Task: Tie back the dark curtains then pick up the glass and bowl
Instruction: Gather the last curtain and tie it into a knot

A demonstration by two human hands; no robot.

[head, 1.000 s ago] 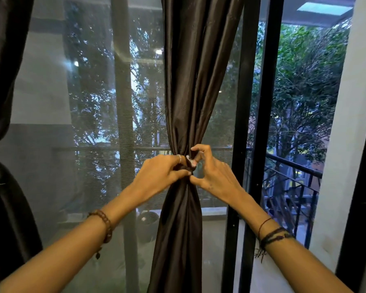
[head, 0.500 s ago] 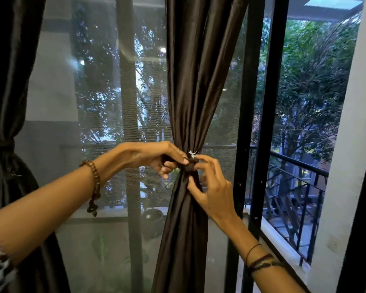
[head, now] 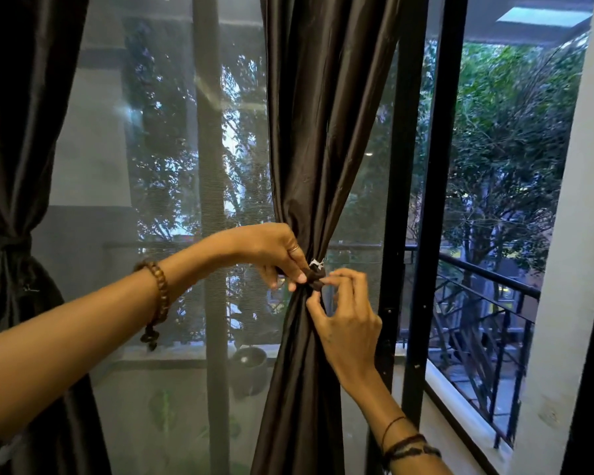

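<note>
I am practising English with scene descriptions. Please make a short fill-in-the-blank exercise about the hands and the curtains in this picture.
1. Both hands work at the knotted dark fabric tie around the ____ dark satin curtain.
2. The brown wooden bead bracelet is on the ____ wrist.
3. The dark curtain at the left edge is already ____.

Missing words: middle; left; tied back

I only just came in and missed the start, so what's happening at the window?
A person is tying back the middle dark curtain. The left hand grips the tie band at the gathered waist, and the right hand pinches its knotted end. The curtain at the far left is already tied. No glass or bowl is in view.
</note>
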